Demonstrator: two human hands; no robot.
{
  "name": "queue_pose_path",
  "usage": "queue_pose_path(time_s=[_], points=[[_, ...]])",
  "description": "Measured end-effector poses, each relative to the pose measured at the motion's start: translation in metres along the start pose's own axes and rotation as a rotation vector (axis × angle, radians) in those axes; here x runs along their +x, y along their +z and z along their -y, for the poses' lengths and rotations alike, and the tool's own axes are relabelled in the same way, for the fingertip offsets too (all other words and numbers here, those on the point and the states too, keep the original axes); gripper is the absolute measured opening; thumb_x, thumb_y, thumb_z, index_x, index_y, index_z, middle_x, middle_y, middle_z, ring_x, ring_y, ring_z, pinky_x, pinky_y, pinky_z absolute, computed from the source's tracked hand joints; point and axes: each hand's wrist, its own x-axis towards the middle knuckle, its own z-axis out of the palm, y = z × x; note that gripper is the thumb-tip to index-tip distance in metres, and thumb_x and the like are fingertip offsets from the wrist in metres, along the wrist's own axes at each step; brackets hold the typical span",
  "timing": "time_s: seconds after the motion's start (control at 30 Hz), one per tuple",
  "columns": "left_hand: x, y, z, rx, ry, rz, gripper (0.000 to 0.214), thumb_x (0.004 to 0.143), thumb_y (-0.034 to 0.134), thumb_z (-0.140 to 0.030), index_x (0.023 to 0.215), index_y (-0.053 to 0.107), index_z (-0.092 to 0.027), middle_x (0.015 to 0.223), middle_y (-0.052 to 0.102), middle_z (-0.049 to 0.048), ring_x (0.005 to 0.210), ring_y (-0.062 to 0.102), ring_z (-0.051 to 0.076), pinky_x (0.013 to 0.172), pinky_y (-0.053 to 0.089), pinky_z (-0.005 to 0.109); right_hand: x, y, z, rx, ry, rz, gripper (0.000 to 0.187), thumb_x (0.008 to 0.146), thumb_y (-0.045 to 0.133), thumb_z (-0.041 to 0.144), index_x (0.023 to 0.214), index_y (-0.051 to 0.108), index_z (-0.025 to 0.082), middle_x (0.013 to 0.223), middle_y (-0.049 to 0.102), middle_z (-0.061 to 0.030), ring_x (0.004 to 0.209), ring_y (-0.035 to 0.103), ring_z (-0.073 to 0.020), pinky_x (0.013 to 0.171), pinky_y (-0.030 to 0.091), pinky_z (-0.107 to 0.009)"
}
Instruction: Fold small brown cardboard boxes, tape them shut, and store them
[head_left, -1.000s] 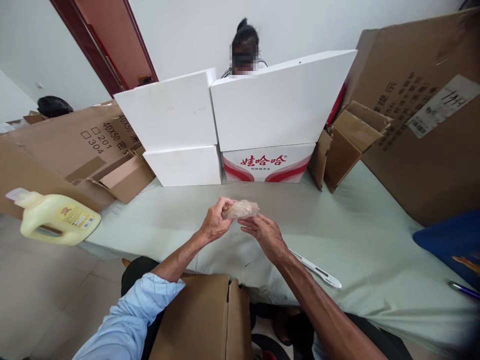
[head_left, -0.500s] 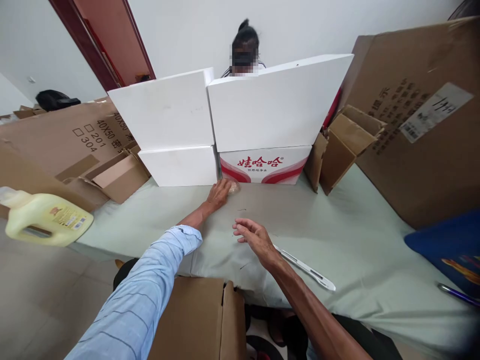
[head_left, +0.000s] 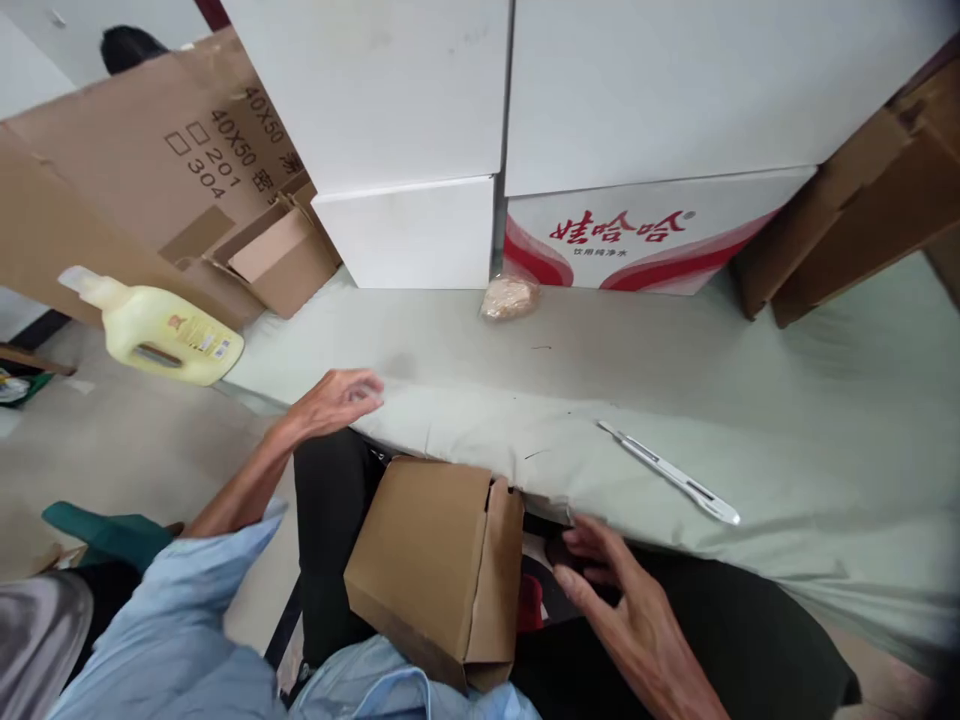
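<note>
My left hand (head_left: 334, 402) hovers over the front edge of the cloth-covered table, its fingers loosely curled and a little blurred, with nothing seen in it. Low on the right, my right hand (head_left: 622, 590) is open beside a brown cardboard box (head_left: 420, 550), not touching it. That box rests on my lap between my legs. A small clear plastic bag with pale contents (head_left: 509, 298) lies against the printed white carton (head_left: 622, 240). On the cloth to the right is a slim white utility knife (head_left: 667, 468).
White panels or boxes (head_left: 405, 90) stand upright along the back. At left are a yellow detergent jug (head_left: 172, 330), a small open carton (head_left: 277, 255) and a large brown carton (head_left: 142, 170). Cardboard flaps (head_left: 847, 200) stand at right on the green tablecloth (head_left: 840, 420).
My left hand has let go of the plastic bag and pulled back to the left. My right hand has dropped from above the table to beside the lap box. The view has tilted down.
</note>
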Motion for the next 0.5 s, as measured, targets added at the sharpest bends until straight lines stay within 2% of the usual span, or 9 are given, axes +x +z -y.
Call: queue_pose_path(time_s=[0.03,0.07,0.13,0.2,0.3,0.4,0.5], points=[[-0.029,0.002,0.011,-0.07,-0.109,0.086,0.039,0.094,0.07,-0.052,0.112,0.076,-0.018,0.101,0.081,0.0085,0.089,0.078,0.025,0.069,0.06,0.03,-0.007,0.007,-0.014,0.052,0.057,0.045,0.079,0.08,0.082,0.07,0.146,0.065,0.029,0.136,0.074,-0.0178,0.126,0.072,-0.0385,0.103,0.062,-0.055],[-0.055,0.009,0.019,-0.142,-0.202,0.178,0.046,0.094,0.07,-0.056,0.118,0.075,-0.018,0.098,0.081,0.0086,0.088,0.078,0.026,0.068,0.06,0.03,-0.011,0.016,-0.024,0.117,0.109,0.094,0.088,0.079,0.083,0.072,0.152,0.061,0.029,0.143,0.07,-0.0196,0.132,0.069,-0.0395,0.105,0.061,-0.056],[-0.097,0.031,0.032,-0.216,-0.305,0.265,0.06,0.091,0.072,-0.063,0.131,0.071,-0.018,0.097,0.081,0.0086,0.084,0.076,0.025,0.065,0.059,0.031,-0.012,0.036,-0.034,0.251,0.182,0.185,0.102,0.078,0.082,0.077,0.162,0.052,0.028,0.156,0.062,-0.0219,0.139,0.066,-0.0399,0.11,0.059,-0.058],[-0.125,0.06,0.038,-0.276,-0.342,0.301,0.072,0.09,0.074,-0.064,0.146,0.064,-0.021,0.108,0.081,0.0105,0.092,0.076,0.026,0.071,0.059,0.031,-0.009,0.054,-0.032,0.36,0.2,0.246,0.107,0.077,0.081,0.081,0.165,0.048,0.03,0.162,0.056,-0.0221,0.144,0.062,-0.0398,0.114,0.056,-0.059],[-0.15,0.094,0.038,-0.388,-0.392,0.322,0.09,0.088,0.075,-0.066,0.162,0.048,-0.022,0.127,0.076,0.0147,0.107,0.074,0.028,0.085,0.06,0.036,-0.008,0.069,-0.015,0.456,0.192,0.285,0.103,0.08,0.079,0.083,0.164,0.049,0.033,0.167,0.053,-0.0194,0.154,0.052,-0.0388,0.118,0.052,-0.06],[-0.165,0.1,0.034,-0.511,-0.383,0.298,0.089,0.087,0.077,-0.067,0.159,0.05,-0.021,0.131,0.073,0.0157,0.106,0.073,0.027,0.094,0.06,0.042,-0.019,0.071,0.004,0.488,0.187,0.288,0.106,0.08,0.08,0.082,0.167,0.044,0.034,0.166,0.055,-0.0187,0.153,0.054,-0.038,0.119,0.051,-0.059],[-0.175,0.083,0.027,-0.57,-0.319,0.216,0.077,0.085,0.08,-0.064,0.146,0.062,-0.021,0.132,0.071,0.0157,0.107,0.071,0.025,0.099,0.059,0.043,-0.031,0.066,0.02,0.494,0.188,0.288,0.106,0.083,0.081,0.076,0.171,0.037,0.036,0.164,0.057,-0.0182,0.144,0.062,-0.0389,0.108,0.06,-0.058]])
